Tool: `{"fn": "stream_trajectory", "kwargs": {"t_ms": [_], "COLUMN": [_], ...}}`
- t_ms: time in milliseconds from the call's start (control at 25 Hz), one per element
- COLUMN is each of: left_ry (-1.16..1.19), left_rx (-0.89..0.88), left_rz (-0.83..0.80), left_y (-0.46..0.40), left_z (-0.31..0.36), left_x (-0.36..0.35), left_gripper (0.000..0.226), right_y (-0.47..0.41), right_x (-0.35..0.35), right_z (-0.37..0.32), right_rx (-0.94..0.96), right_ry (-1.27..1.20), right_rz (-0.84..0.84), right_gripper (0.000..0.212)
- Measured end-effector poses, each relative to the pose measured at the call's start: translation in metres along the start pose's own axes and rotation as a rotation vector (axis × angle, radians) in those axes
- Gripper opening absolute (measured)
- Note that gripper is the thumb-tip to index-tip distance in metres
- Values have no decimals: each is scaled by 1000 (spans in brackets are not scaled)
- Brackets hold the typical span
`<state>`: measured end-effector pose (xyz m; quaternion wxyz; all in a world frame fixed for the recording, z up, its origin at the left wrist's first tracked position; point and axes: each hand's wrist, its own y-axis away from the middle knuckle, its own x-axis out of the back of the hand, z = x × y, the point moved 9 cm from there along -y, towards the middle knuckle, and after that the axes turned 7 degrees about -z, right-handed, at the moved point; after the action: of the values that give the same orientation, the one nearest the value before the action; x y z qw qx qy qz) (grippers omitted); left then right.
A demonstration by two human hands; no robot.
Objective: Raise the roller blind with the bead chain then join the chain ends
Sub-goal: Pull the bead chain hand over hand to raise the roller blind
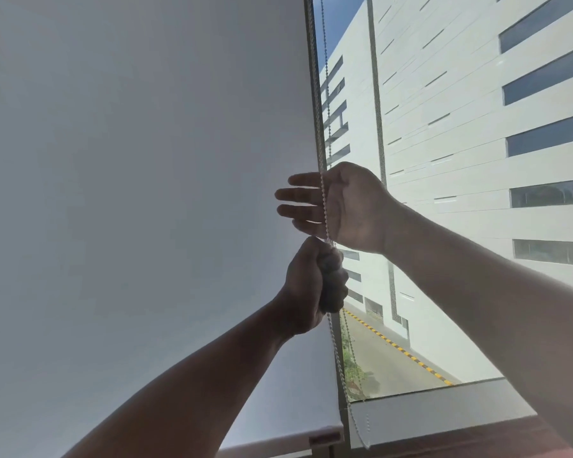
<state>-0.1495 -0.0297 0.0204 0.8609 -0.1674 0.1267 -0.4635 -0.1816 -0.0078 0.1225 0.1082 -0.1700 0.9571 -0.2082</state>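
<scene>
Broadly, the roller blind (129,193) fills the whole left of the view, a pale sheet hanging almost to the sill; its bottom bar (272,439) sits low near the window's foot, so by my reading the raising has hardly begun; to the right lies bare window glass (444,292) with a pale building (477,77) beyond.

The bead chain (325,77) runs as a long vertical line just off the blind's right edge, top of frame down toward the sill (444,411); a second strand appears to hang just beside it, and which strand lifts the blind cannot be told.

Right hand (341,206) is the upper one, palm toward the camera, fingers (298,195) spread flat and pointing left; the chain lies across the palm at the roots of the fingers but nothing is closed round it; open, holding nothing.

Left hand (315,285) sits directly below, touching or nearly touching the right hand's heel; closed in a tight fist on the chain, which enters at the top of the fist and leaves at the bottom.

The relation that matters: the chain's long axis is vertical and passes through both hands in one line, left below, right above; any pull must run along that axis; the right hand is already on the line and needs only to curl shut; the free lower length (341,375) hangs below the left fist, its ends out of clear sight.
</scene>
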Motion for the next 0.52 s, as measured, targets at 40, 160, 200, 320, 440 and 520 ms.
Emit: {"fn": "stream_trajectory", "kwargs": {"t_ms": [40,160,200,320,440,520], "left_ry": [-17,-69,-86,-109,-86,-82], "left_rx": [-2,8,11,2,-22,-5], "left_rz": [-2,-9,-8,-10,-3,-6], "left_y": [0,2,2,2,2,3], "left_z": [1,2,3,3,3,-4], "left_x": [1,0,0,-2,-4,-5], "left_gripper": [35,35,35,35,34,35], "right_y": [0,2,3,4,6,8], "right_x": [-2,-1,1,4,5,10], "right_z": [1,2,2,1,1,7], "right_rx": [5,13,20,52,72,63], "right_ry": [-6,15,22,26,20,34], "right_rz": [6,87,127,205,228,254], "right_gripper": [47,36,31,24,20,18]}}
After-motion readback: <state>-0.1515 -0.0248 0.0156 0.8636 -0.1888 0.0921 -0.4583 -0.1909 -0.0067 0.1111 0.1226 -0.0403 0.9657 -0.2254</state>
